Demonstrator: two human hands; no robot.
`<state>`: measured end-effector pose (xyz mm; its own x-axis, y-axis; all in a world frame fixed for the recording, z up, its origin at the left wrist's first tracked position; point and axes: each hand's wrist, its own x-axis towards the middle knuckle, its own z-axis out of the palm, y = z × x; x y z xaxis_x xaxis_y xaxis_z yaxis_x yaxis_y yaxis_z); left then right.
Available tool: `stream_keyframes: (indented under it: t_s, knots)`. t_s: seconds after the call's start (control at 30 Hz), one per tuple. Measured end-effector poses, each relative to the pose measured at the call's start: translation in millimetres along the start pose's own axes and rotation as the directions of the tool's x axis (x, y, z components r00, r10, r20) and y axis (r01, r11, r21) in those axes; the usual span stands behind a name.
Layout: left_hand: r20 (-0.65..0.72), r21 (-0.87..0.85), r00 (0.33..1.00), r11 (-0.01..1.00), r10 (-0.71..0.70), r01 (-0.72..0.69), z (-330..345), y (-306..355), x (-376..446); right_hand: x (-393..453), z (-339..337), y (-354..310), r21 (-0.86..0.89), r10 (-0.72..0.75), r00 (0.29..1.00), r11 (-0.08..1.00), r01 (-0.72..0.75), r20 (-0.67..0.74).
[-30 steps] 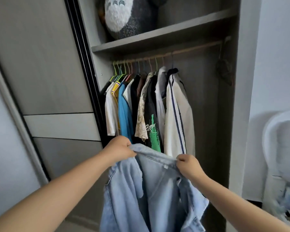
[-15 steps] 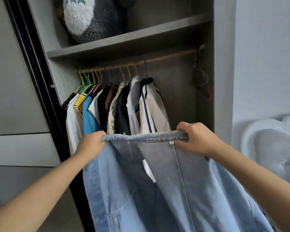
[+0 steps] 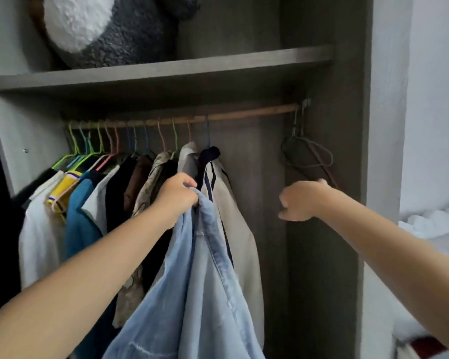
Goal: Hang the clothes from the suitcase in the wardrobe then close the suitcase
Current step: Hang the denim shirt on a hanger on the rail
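Denim shirt (image 3: 192, 281) is gripped bunched at its top by left hand (image 3: 178, 196), held up below the rail (image 3: 244, 114), just in front of the hung clothes (image 3: 140, 193). Right hand (image 3: 300, 200) holds nothing, fingers loosely curled, near the empty hangers (image 3: 307, 154) at the rail's right end. Step judged: fetching a hanger; one must be unhooked next. Free rail is seen right of the striped jacket (image 3: 227, 208); a plush toy (image 3: 109, 27) sits above the rail

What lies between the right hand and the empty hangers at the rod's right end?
Nothing: in the head view, only bare wardrobe wall separates the right hand from the empty hangers.
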<state>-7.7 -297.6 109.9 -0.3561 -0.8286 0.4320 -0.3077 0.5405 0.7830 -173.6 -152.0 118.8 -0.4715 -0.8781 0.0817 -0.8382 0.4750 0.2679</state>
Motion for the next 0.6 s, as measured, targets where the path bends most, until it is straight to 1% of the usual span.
stream_keyframes:
  t_s: [0.07, 0.13, 0.17, 0.2, 0.23, 0.3, 0.37, 0.43, 0.5, 0.6]
  knots:
    - [0.003, 0.015, 1.000, 1.000, -0.012, 0.012, 6, -7, 13, 23, -13, 11, 0.036, 0.186, 0.973, 0.982, -0.183, -0.137]
    - [0.005, 0.038, 1.000, 0.999, 0.002, -0.003, 7, -12, 24, 45, -22, 24, 0.092, 0.355, 0.893, 0.935, -0.343, -0.276]
    - [0.013, 0.056, 1.000, 0.998, 0.015, -0.015, 7, -15, 28, 56, -25, 30, 0.136, 0.419, 0.843, 0.908, -0.397, -0.336]
    - [0.029, 0.082, 0.999, 0.996, 0.032, -0.034, 6, -17, 29, 65, -27, 38, 0.207, 0.474, 0.802, 0.880, -0.427, -0.364]
    - [0.049, 0.113, 0.998, 0.992, 0.043, -0.048, 5, -20, 31, 77, -26, 45, 0.297, 0.525, 0.771, 0.848, -0.438, -0.361]
    - [0.079, 0.188, 0.996, 0.981, 0.040, -0.055, -1, -26, 33, 101, -25, 59, 0.456, 0.618, 0.735, 0.759, -0.465, -0.279]
    - [0.062, 0.265, 0.998, 0.963, 0.031, -0.046, -12, -27, 37, 118, -27, 69, 0.537, 0.680, 0.705, 0.679, -0.500, -0.202]
    - [0.021, 0.327, 1.000, 0.945, 0.012, -0.018, -25, -30, 42, 134, -28, 71, 0.615, 0.703, 0.695, 0.618, -0.490, -0.153]
    - [-0.002, 0.361, 1.000, 0.932, -0.005, 0.006, -34, -35, 47, 147, -29, 67, 0.710, 0.681, 0.724, 0.563, -0.423, -0.108]
    - [-0.033, 0.393, 0.999, 0.919, -0.010, 0.023, -39, -38, 53, 163, -32, 65, 0.825, 0.629, 0.765, 0.500, -0.264, -0.136]
